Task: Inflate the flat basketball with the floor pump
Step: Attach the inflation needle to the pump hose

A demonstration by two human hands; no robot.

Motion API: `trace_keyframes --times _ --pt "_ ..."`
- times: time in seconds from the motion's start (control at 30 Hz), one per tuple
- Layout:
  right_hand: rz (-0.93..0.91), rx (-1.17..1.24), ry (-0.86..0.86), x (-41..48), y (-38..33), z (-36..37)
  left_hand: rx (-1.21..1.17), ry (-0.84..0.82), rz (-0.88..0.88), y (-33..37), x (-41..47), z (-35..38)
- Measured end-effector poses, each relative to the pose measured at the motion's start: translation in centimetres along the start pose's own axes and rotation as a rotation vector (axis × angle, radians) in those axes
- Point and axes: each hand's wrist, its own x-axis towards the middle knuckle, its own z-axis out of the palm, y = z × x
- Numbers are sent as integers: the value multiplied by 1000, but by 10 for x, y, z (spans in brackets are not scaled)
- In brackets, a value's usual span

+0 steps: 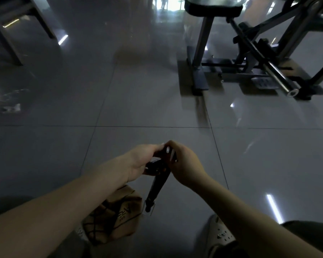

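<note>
Both hands grip the pump [158,185] top: left hand [141,162] the handle, right hand [183,164] beside. Better stand it upright near the ball [116,213].

Bare forearms, pale clogs and dark legwear were seen from above.
Both forearms were left uncovered as far as the left hand [140,162] and the right hand [185,165]. A light-coloured clog [220,233], pierced with round holes, was worn on the right foot. Dark olive-grey cloth [309,229] was worn over the right leg, and the left leg was similarly darkly clothed.
</note>
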Motion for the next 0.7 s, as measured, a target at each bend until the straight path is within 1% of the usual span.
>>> trace_keyframes --times 0.1,0.3,0.4,0.57,0.7 --pt "37 29 77 4 4 -3 -22 25 27 6 6 6" --pt "67 29 210 9 14 -19 9 -35 72 31 12 20" --pt "76 12 291 7 15 -33 -7 -33 88 42 8 34" --pt "103 -84 314 -12 9 -71 -69 -66 80 57 -7 65" --pt "113 -90 344 -38 14 -105 -32 -86 100 74 -30 101"
